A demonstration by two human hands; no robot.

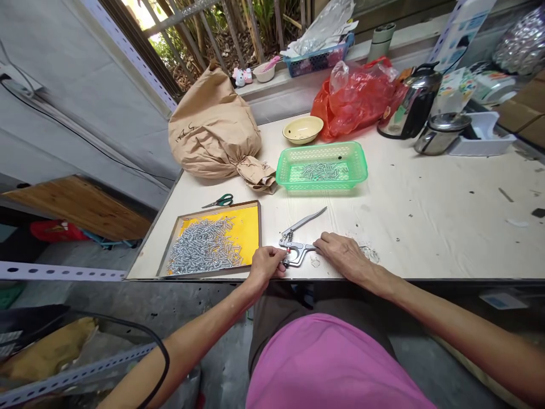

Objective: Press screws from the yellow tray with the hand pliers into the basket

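Silver hand pliers (pixel 304 247), of the snap-fastener kind, lie on the table near its front edge. Their upper handle is spread away from the lower one, with a spring near the hinge and a red part at the jaw. My left hand (pixel 267 264) is closed at that jaw, thumb and fingers pinched; whatever small thing it holds is hidden. My right hand (pixel 343 253) grips the end of the lower handle, fingers curled over it. Left of the pliers, a shallow tray (pixel 260 227) with a yellow lining holds a heap of small silver metal pieces (pixel 202 245).
A green basket (pixel 360 177) with similar metal pieces stands behind the pliers. Green-handled scissors (pixel 224 200) lie behind the tray. Farther back are a brown paper bag (pixel 213 128), a cream bowl (pixel 302 130), a red plastic bag (pixel 355 99) and a kettle (pixel 413 102).
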